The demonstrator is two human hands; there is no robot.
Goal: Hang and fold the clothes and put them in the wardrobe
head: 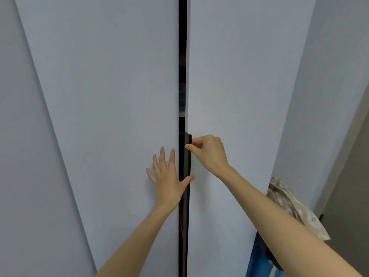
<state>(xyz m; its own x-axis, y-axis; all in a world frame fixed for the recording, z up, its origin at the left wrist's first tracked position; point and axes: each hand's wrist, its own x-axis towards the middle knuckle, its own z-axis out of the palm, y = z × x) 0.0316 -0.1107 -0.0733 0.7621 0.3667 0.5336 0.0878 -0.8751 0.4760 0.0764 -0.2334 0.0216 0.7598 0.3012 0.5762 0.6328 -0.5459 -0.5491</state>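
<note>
The person stands right up against the wardrobe (239,47), both bare arms stretched out to it. Its two pale doors are nearly together, with only a narrow dark gap (182,47) running top to bottom between them. The left hand (169,176) lies flat on the left door (109,96), close to its inner edge, fingers straight and spread. Its thumb reaches sideways across the gap to touch the edge of the right door (229,86). The right hand (209,152) is higher up and curled, thumb and fingertips pinching the long dark handle (188,166) that runs down the inner edge of the right door. Through the gap, about halfway up, I can just make out something pale and layered, possibly folded clothes (182,96) on a shelf, though the slit is too thin and dark to be sure. Off to the right, past the outer edge of the right door and partly behind the right forearm, hangs a beige patterned cloth (295,208). Below it there is a strip of something blue (257,262) and a dark shape I cannot identify. A grey wall (339,76) rises on that side.
</note>
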